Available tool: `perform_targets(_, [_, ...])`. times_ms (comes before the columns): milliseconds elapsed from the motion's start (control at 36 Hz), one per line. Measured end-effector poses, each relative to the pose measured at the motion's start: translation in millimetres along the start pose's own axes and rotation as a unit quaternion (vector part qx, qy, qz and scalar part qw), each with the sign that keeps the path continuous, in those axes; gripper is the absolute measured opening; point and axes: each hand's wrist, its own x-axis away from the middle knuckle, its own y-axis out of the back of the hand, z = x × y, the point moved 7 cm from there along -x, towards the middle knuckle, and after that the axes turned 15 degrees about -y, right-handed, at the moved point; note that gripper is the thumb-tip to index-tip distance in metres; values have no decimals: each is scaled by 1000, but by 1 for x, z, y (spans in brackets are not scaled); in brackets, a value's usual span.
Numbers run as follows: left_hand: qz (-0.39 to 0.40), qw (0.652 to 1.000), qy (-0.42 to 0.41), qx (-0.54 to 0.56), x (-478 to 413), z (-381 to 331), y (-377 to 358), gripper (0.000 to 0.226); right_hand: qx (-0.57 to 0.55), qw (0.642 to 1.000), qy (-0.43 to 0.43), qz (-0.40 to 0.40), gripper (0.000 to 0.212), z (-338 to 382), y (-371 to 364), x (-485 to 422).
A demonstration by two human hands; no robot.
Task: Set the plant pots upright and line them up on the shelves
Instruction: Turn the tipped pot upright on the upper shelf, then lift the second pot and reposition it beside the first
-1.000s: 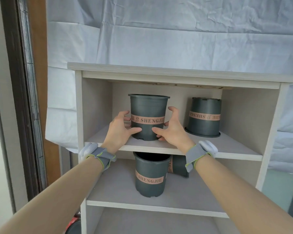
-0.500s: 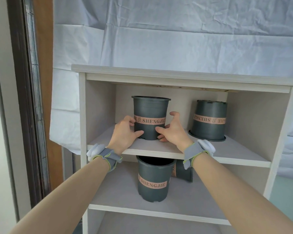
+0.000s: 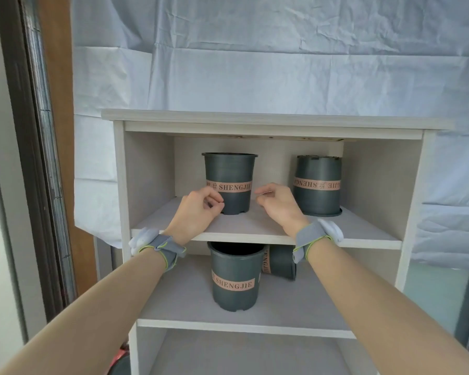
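A dark grey pot with a pink band (image 3: 230, 180) stands upright on the top shelf (image 3: 255, 226), left of centre. My left hand (image 3: 198, 209) and my right hand (image 3: 276, 204) sit just off its two sides, fingers curled, holding nothing. A second pot (image 3: 318, 185) stands upside down at the right of the same shelf. On the shelf below (image 3: 282, 307), one pot (image 3: 234, 277) is upright and another (image 3: 279, 262) lies on its side behind it, partly hidden by my right wrist.
The pale wooden shelf unit (image 3: 119, 185) stands against a white sheet (image 3: 255, 63). A dark door frame (image 3: 38, 158) runs down the left. A third shelf shows at the bottom, with something red and dark at its lower left (image 3: 119, 361).
Both hands have let go of the upright pot on the top shelf and drawn back slightly, fingers curling in. The pot stays where it stood.
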Motion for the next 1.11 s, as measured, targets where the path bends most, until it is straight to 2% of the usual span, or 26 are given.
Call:
perform_targets(222, [-16,998,-4,55,-21,-37,-21,5,17,995,61,-72,20,-5,57,11])
perform_targets(444, [25,994,-13,105,-56,-65,-87,18,-23,989,22,-142,28,-33,127,-2])
perform_targets(583, [85,992,-12,96,-76,-70,-128,45,-24,991,-19,-132,53,-51,150,-26])
perform_targets(778, [148,982,9,118,-102,-73,-177,80,-54,990,-62,-115,76,-68,163,-59])
perform_targets(944, [145,976,10,162,-120,-68,-203,87,-72,989,-80,-103,87,-72,163,-88])
perform_targets(1028, [141,971,28,192,-126,-63,-210,90,-81,989,-80,-91,83,-74,159,-98])
perform_targets(1111, [140,956,46,252,-129,-65,-210,74,-94,990,-81,-66,77,-73,154,-102])
